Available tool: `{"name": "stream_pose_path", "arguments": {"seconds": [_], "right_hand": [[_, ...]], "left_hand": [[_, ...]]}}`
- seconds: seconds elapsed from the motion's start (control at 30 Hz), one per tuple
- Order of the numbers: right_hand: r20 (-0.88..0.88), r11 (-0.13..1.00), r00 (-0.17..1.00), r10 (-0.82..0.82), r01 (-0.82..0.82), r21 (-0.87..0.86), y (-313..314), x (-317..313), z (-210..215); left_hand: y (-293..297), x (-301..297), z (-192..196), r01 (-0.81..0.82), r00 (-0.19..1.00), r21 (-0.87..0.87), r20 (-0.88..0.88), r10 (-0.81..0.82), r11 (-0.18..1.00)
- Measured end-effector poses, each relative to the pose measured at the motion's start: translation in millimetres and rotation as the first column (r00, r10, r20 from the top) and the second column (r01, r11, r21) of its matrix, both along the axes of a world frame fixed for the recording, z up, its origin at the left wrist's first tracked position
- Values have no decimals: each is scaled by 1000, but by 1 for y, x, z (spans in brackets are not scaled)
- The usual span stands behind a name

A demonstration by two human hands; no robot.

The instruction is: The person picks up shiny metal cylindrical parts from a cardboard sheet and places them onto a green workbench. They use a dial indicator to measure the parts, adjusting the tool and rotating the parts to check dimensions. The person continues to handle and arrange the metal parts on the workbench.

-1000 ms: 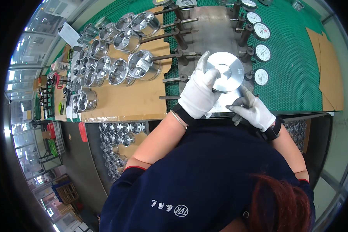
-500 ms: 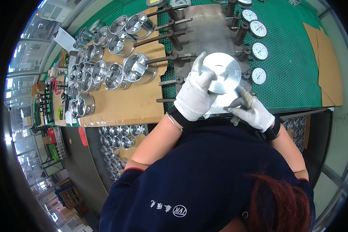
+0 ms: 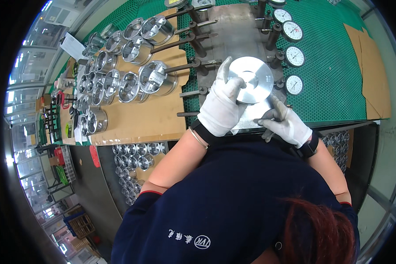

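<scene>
Gloved left hand [image 3: 221,108] grips the shiny piston [image 3: 251,79], hiding its side; right hand [image 3: 284,122] seems loosely curled, empty.

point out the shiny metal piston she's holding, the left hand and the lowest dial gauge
metal piston [image 3: 252,79], head view, on its flat round crown
left hand [image 3: 222,108], head view, on the back of the white glove
lowest dial gauge [image 3: 294,85], head view, on the middle of its white face

Shiny round metal piston [image 3: 251,80], flat crown up, on steel plate [image 3: 233,31]
</scene>
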State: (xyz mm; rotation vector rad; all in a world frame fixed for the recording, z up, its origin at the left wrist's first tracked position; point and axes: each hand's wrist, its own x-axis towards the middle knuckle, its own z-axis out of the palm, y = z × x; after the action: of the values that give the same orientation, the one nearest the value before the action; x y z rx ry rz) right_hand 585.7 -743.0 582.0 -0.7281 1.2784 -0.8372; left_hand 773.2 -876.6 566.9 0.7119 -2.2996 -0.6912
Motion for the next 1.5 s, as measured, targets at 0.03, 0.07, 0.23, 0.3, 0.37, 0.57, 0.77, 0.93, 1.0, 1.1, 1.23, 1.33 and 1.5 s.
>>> {"name": "stream_pose_path", "arguments": {"seconds": [0.03,0.07,0.23,0.3,0.37,0.57,0.77,0.93,1.0,1.1,1.23,1.33,1.5], "right_hand": [[-1,1000,1000,-4,4,1,0,0,1],[-1,1000,1000,-8,8,1,0,1,1],[-5,1000,1000,-5,5,-9,0,0,1],[-100,997,992,72,-75,-18,0,-1,5],[-271,970,937,221,-240,-36,-3,-8,13],[-600,711,754,-267,-265,-651,9,-33,46],[-14,764,859,-512,449,-464,60,-134,17],[-304,761,737,-604,420,-493,29,-210,31],[-387,810,734,-558,381,-445,-16,-239,12],[-495,947,807,-322,285,-151,-84,-250,10],[-481,971,857,-184,235,47,-181,-272,-53],[-499,970,858,-125,211,120,-235,-294,-105],[-300,943,909,-290,324,69,-234,-291,-110]], "left_hand": [[0,0,-1,-6,1000,-1,3,6,1000],[0,0,-1,-1,1000,5,0,1,1000],[-1,0,3,11,1000,13,11,-11,1000],[1,2,6,1,1000,51,16,-2,999],[0,7,23,23,1000,54,17,-24,998],[22,-3,118,149,960,828,11,-280,541],[-5,7,120,-50,959,284,-252,125,957],[-68,104,66,-632,755,28,250,607,774],[-81,134,41,-503,692,-175,505,516,846],[-89,137,27,-367,529,-292,715,457,883],[-87,125,22,-320,323,-375,820,472,870],[-72,107,35,-366,259,-385,832,490,847],[-35,135,31,-500,309,-319,803,510,805]]}}
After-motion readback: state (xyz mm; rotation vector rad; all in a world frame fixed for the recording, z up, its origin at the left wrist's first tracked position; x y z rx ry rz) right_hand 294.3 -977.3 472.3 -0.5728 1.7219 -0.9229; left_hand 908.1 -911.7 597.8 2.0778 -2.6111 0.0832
